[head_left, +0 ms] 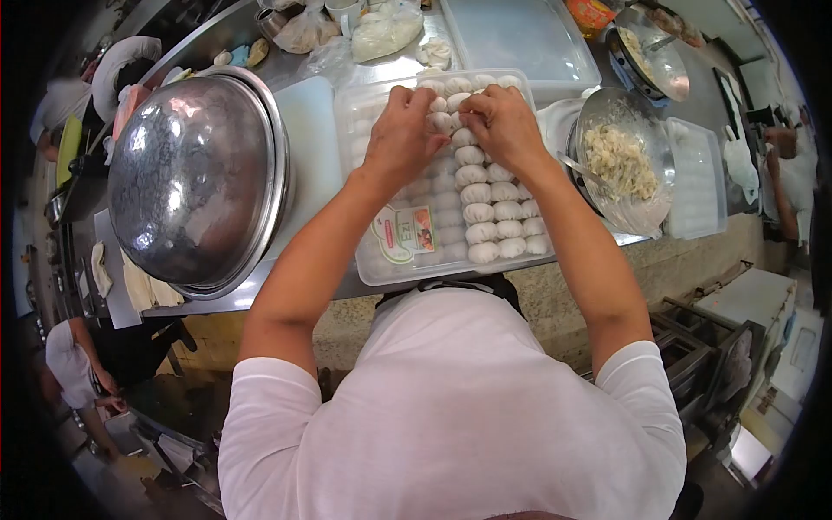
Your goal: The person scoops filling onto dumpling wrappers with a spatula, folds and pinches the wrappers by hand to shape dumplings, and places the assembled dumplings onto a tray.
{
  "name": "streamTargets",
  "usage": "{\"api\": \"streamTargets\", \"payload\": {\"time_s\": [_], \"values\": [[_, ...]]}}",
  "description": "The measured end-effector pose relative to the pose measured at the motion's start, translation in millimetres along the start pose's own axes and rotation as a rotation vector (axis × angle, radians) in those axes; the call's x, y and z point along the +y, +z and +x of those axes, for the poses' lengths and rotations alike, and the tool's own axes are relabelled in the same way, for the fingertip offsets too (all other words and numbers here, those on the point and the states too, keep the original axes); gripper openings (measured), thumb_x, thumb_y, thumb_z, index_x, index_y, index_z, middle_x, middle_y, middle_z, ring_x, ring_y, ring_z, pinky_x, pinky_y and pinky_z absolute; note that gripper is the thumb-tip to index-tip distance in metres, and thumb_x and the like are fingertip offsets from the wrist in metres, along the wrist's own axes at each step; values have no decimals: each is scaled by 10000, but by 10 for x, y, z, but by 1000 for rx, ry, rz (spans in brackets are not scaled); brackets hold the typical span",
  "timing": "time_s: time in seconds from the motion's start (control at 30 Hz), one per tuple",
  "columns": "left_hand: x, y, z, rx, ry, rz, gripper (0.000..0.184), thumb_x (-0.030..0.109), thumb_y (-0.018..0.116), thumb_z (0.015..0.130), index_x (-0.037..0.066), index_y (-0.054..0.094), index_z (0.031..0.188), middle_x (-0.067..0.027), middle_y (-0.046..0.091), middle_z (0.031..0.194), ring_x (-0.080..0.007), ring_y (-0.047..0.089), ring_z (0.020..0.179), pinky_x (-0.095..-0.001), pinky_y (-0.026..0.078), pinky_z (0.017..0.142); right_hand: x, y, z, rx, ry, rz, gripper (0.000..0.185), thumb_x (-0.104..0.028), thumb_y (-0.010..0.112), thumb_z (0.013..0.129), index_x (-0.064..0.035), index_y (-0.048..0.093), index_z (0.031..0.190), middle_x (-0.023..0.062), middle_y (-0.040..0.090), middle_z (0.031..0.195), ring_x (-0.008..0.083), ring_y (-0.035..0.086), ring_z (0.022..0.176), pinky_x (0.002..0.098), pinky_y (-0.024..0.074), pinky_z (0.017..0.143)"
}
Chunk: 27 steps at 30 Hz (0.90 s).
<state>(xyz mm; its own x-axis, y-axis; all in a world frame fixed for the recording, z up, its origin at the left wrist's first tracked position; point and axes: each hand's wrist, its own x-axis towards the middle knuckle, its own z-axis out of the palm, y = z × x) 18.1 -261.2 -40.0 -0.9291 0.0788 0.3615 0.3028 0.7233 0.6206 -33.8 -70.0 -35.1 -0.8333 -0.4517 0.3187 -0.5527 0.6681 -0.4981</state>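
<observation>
Reading "Ezi", a label marks the tray; a metal dome stands left. Left and right hands' fingers curl inward at buns; their grip is unclear.

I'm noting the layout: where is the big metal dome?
In the head view, the metal dome is at the left, beside the pale board and left of the dumplings.

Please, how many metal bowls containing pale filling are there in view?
2: the nearer bowl, right of the dumpling box; the farther bowl, behind it. Others may be hidden.
</observation>
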Motion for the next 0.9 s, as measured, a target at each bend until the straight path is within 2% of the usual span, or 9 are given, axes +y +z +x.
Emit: {"api": "streamTargets", "payload": {"time_s": [0.23,0.43,0.5,0.53,0.63,0.7,0.77,0.83,0.9], "values": [[-50,89,78,-89,-186,-51,507,55,841,750,42,506,1132,-189,600,1090,-405,615,1013,-457,521,841,-17,-10,-4,-22,-12,-29,150,-156,727,864,-78,748,990,105,660,913,317,581,878,431,486,811],[67,-173,-63,-151,-186,120,651,159,807,832,23,471,1373,-237,596,1228,-386,611,1142,-441,517,953,2,-288,-144,131,60,144,241,-181,698,937,-54,684,1141,91,661,956,237,646,903,322,510,817],[-76,-252,-200,-74,-273,-86,797,229,771,898,3,335,1526,-253,522,1415,-338,562,1282,-405,468,1065,32,-493,-361,125,188,256,229,-189,642,999,-28,677,1159,64,677,1002,165,648,918,266,504,827],[18,-349,-233,-167,-515,-383,798,230,692,975,-33,228,1569,-248,376,1561,-293,434,1417,-377,385,1147,95,-571,-480,150,229,360,240,-190,614,1021,-8,669,1167,62,678,1039,144,636,941,266,501,844],[123,-240,-435,-47,-549,-848,731,219,603,1031,-68,196,1566,-242,301,1601,-289,346,1471,-371,332,1182,60,-781,-803,143,336,514,283,-181,546,1062,51,635,1197,81,668,1158,134,618,1048,277,486,939],[239,-168,-481,-70,-567,-899,692,221,545,1059,-72,180,1569,-240,270,1615,-284,269,1508,-368,276,1208,153,-714,-1083,124,398,672,303,-181,533,1067,50,601,1251,83,651,1195,160,599,1129,298,450,1021],[248,-66,-523,-95,-566,-1002,769,249,567,1051,-95,111,1566,-282,194,1630,-328,251,1512,-366,283,1207,109,-657,-1255,171,394,681,322,-203,533,1065,48,601,1256,84,663,1166,149,600,1090,292,459,986],[454,-61,-661,-103,-575,-973,728,325,488,1079,-66,130,1578,-233,217,1637,-277,221,1525,-363,199,1235,88,-590,-1388,224,390,689,341,-224,533,1063,46,601,1260,85,674,1138,138,601,1051,286,469,950],[528,87,-873,-53,-677,-1235,764,384,449,1086,-61,80,1585,-221,166,1653,-265,186,1534,-355,162,1243,87,-491,-1492,277,436,823,407,-247,519,1074,54,525,1347,92,617,1241,143,557,1152,281,431,1010]]}}
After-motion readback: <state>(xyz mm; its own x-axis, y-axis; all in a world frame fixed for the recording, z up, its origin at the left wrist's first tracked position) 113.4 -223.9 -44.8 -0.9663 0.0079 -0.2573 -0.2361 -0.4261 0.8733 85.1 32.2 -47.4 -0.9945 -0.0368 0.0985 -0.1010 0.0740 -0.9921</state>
